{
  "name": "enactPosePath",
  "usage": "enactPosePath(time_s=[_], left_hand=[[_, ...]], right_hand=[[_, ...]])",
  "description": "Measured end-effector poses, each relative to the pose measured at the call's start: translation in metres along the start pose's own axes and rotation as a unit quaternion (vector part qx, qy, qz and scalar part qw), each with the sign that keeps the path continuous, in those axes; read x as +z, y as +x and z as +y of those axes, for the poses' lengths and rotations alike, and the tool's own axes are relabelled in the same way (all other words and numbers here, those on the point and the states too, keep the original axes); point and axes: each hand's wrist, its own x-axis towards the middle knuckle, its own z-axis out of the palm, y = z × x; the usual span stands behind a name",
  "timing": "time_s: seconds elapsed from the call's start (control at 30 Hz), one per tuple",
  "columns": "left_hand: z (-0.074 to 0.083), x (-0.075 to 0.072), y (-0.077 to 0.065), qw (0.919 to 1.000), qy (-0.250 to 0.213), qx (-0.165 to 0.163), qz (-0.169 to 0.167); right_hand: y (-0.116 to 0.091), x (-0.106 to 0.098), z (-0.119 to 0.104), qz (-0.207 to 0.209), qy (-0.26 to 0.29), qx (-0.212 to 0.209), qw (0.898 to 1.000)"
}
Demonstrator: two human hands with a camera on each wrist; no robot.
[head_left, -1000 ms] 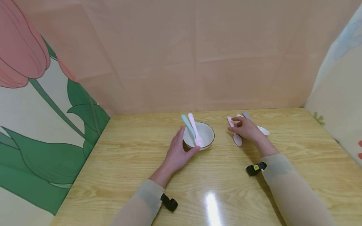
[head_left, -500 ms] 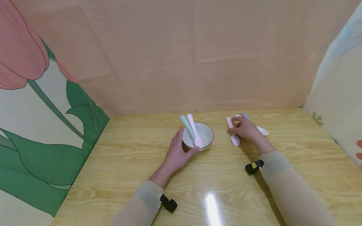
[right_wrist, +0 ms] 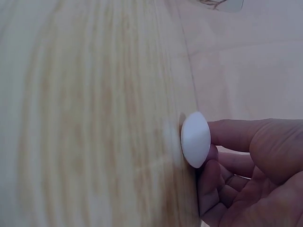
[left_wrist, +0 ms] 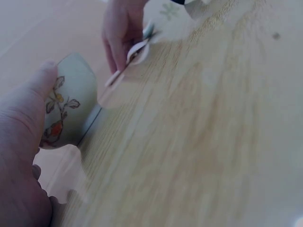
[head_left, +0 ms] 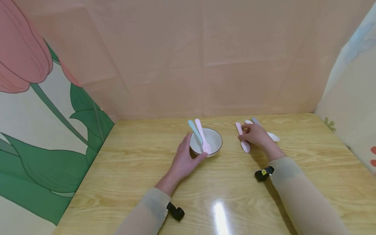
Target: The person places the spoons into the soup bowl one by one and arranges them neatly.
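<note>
Here on the near side of the counter [head_left: 217, 186], its wood grain running in long yellow-brown streaks, the person's left grip [head_left: 183, 163] is curved around the round bowl [head_left: 214, 138], thumb at the near rim, fingers along the side wall. Smooth and pale inside, that bowl, with a thin dark edge; from the left wrist you catch a painted sprig [left_wrist: 60, 106] of brown leaves and an orange bloom on its outer wall.

Just beyond the left grip's thumb, two slim spoons lean in the bowl: a pale blue spoon [head_left: 194, 128] and, across it, a leaning pink spoon [head_left: 201, 131], handles poking past the far rim.

Over to the right grip [head_left: 256, 134], and it's narrow, thumb and fingertips pinching the loose pink spoon [head_left: 245, 147], which lies on the counter, its oval head toward us, its slender handle pointing away. Behind the right grip, a grey handle [head_left: 255, 120] and a white handle [head_left: 248, 122] peek out; just to its right sits a smooth white spoon head [head_left: 274, 136]. Which handle it belongs to, I can't tell.
</note>
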Motion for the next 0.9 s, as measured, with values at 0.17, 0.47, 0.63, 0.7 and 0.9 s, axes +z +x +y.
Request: enactPosePath(time_s=[0.17, 0.47, 0.63, 0.7, 0.9], left_hand=[[-0.0007, 0.0008, 0.0013, 1.0, -0.003, 0.002, 0.0], [-0.0004, 0.0026, 0.0009, 1.0, 0.0, -0.007, -0.003], [0.0009, 0.0022, -0.0006, 1.0, -0.003, -0.005, -0.003], [0.0009, 0.0021, -0.0009, 1.0, -0.004, -0.006, -0.001], [-0.0004, 0.0025, -0.0005, 0.9999, -0.003, -0.012, -0.001]], right_hand=[[-0.0012, -0.0023, -0.0019, 0.004, -0.017, -0.001, 1.0], [-0.0028, -0.0005, 0.0012, 0.022, -0.048, -0.011, 0.999], [-0.0055, -0.0008, -0.0006, 0.024, -0.068, -0.018, 0.997], [-0.0066, -0.002, -0.0024, 0.022, -0.075, -0.02, 0.997], [-0.0083, -0.0056, -0.0066, 0.014, -0.091, -0.018, 0.996]])
